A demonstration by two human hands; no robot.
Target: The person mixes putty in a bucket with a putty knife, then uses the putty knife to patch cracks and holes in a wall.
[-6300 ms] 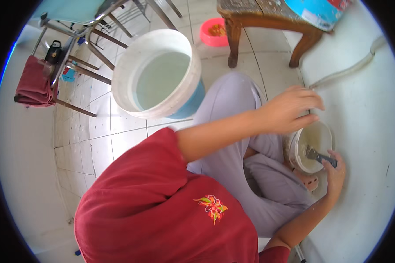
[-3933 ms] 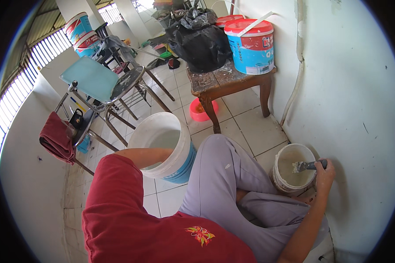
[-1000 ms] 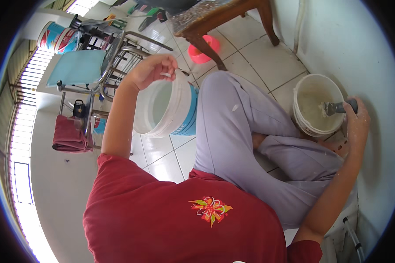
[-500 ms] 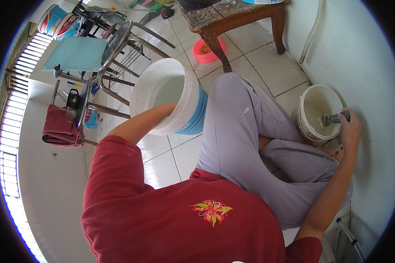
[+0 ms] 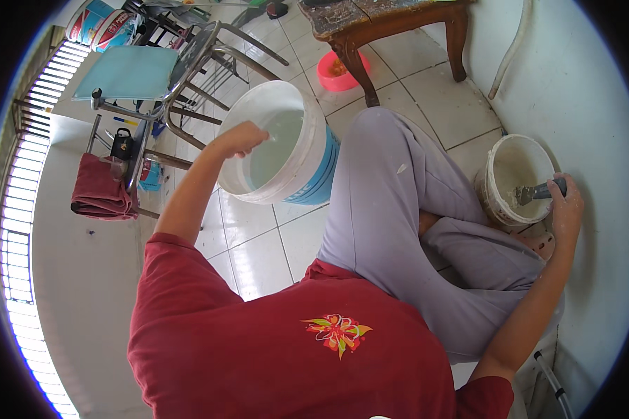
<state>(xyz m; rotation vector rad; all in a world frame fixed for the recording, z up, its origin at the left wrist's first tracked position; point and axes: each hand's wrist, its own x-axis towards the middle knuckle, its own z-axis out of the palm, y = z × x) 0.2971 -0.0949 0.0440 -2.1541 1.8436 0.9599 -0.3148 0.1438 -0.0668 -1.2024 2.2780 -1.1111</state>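
My left hand (image 5: 241, 140) is raised over the large white and blue bucket (image 5: 313, 157) of water, its fingers curled; something pale or wet at the fingertips is too small to make out. On the right, beside my bent leg, a small white pail (image 5: 496, 194) holds a pale cream mixture. My right hand (image 5: 566, 202) is closed on the dark grey handle of a scraper (image 5: 545, 188), whose coated blade rests inside that pail.
Steel chairs (image 5: 122, 70) stand at the left, one with a maroon cloth (image 5: 101, 181) over it; paint buckets (image 5: 115, 31) are stacked behind. A wooden table (image 5: 370, 21) stands at the back, a pink bowl (image 5: 339, 84) near its leg. The white wall (image 5: 594, 119) borders my right side.
A half second ago my left hand was down inside the water bucket; now it is lifted above it. My right hand keeps hold of the scraper in the small pail.
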